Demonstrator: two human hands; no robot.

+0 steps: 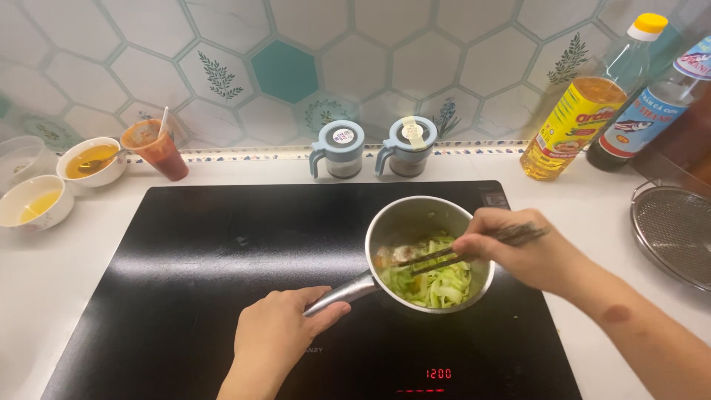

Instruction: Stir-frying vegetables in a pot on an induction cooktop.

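Two hands work over one black induction cooktop (185, 274), the largest thing in view, whose red digits glow just below the left wrist. On it, between the two sets of fingers, sits a small steel saucepan (415, 215) of cut green vegetables (437, 278), close enough that neither arm has to stretch.

Left hand (278, 333): its fingers curl around the end of the saucepan's handle (344, 291), thumb on top, closed firmly on it, seemingly to keep the light pan from turning or sliding on the smooth glass while the food is stirred.

Right hand (526, 248): its fingers are pressed together, pinching a pair of dark chopsticks (444, 257) near their upper ends, well away from the heat; the tips dip into the greens just beyond the fingertips.

Past the right hand's knuckles, two bottles, one of yellow oil (574, 122) and one of dark sauce (652, 104), stand against the tiled wall, with a wire strainer (675, 230) to that hand's outer side. Beyond the pan stand two lidded seasoning jars (337, 150). Far off past the left fingers wait a cup of red paste (155, 150) and two small bowls (33, 201) of yellowish liquid, kept clear of the burner.
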